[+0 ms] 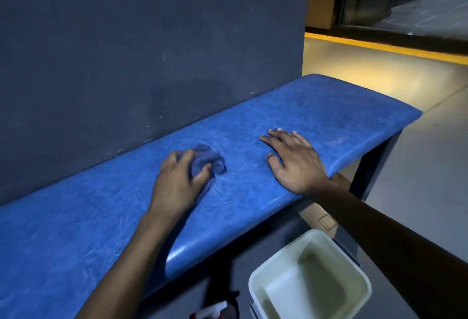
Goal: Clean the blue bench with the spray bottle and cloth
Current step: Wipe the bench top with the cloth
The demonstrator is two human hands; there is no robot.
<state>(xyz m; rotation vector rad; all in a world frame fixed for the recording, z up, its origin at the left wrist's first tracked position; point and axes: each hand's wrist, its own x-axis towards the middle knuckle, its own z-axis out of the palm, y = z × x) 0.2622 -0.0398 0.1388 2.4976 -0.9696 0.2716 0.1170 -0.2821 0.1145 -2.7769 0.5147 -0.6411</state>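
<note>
The blue bench point(329, 106) runs from lower left to upper right against a dark wall. My left hand point(177, 182) presses a crumpled blue cloth point(210, 160) onto the middle of the seat, fingers closed over it. Wet swirl marks show on the surface around the cloth. My right hand point(293, 160) lies flat on the seat to the right of the cloth, fingers spread, holding nothing. The spray bottle point(215, 310) stands on the floor below the bench's front edge; only its white and red top shows at the bottom of the view.
A white rectangular bin point(255, 285) stands on the floor at the lower right, under my right forearm. The dark grey wall point(152, 40) backs the bench. Grey floor and a yellow-edged threshold point(379, 45) lie beyond the bench's right end.
</note>
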